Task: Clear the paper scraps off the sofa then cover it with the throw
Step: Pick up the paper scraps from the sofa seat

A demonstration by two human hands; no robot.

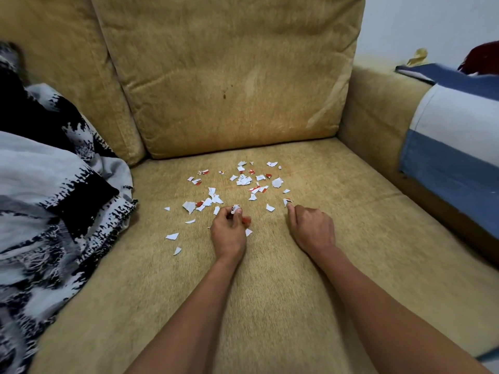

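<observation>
White and red paper scraps point(244, 180) lie scattered over the middle of the sofa's seat cushion point(297, 292). Over the cushion's centre the left hand point(228, 233) pinches a few scraps in curled fingers. The right hand point(313, 228), just beside it, curls with its fingertips touching one scrap; I cannot tell whether it grips. The black-and-white throw point(54, 184) is heaped at the cushion's left edge

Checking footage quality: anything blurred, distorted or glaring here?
Head view: paper scraps, left hand and right hand look fairly sharp; the black-and-white throw smears at the left edge; the wide-angle lens bows the sofa armrest; light is soft, without glare.
</observation>
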